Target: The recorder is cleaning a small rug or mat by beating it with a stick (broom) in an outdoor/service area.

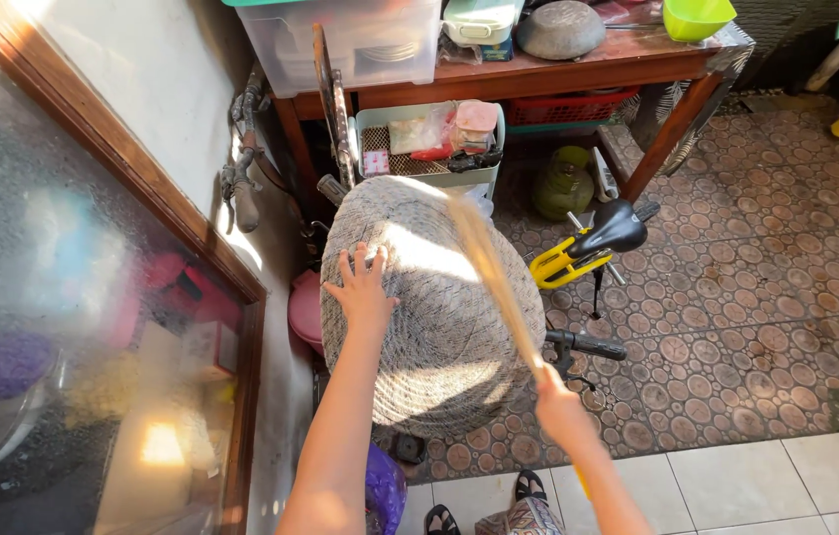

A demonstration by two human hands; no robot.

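Observation:
A large round grey woven cushion (439, 317) rests draped over a small bicycle. My left hand (362, 287) lies flat on its upper left side, fingers spread. My right hand (556, 396) is closed around the lower end of a thin pale stick (489, 267), which is blurred with motion and slants up across the cushion's face.
The small bicycle shows a black saddle (613, 228), yellow frame (563, 263) and a black handlebar grip (588, 345). Behind stands a wooden table (558, 71) holding plastic bins, a lime-green bowl (697, 18) and a round grey lid. A green gas cylinder (563, 183) sits under it. A frosted window (73, 297) fills the left.

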